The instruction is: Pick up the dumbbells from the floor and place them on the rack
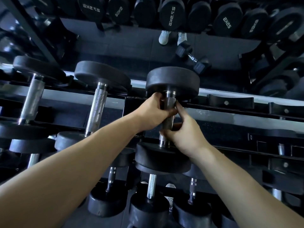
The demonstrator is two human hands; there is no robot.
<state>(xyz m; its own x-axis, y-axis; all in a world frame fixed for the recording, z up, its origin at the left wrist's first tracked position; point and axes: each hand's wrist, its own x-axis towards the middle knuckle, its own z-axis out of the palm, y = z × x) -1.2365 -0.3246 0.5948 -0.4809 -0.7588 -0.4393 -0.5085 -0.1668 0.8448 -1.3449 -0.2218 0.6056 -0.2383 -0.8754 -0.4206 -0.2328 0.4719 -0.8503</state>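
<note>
Your left hand (154, 111) and right hand (182, 134) clench the dumbbell (172, 79) handle at the rack (246, 120); looks like placing, so seat both heads next.

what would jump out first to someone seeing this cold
Two bare arms reach to the centre, where the left hand and right hand both grip the metal handle of a black round-headed dumbbell at the rack. More dumbbells rest to its left and below it; above, seemingly in a mirror, a small hex dumbbell lies on the floor near pale shoes.
</note>
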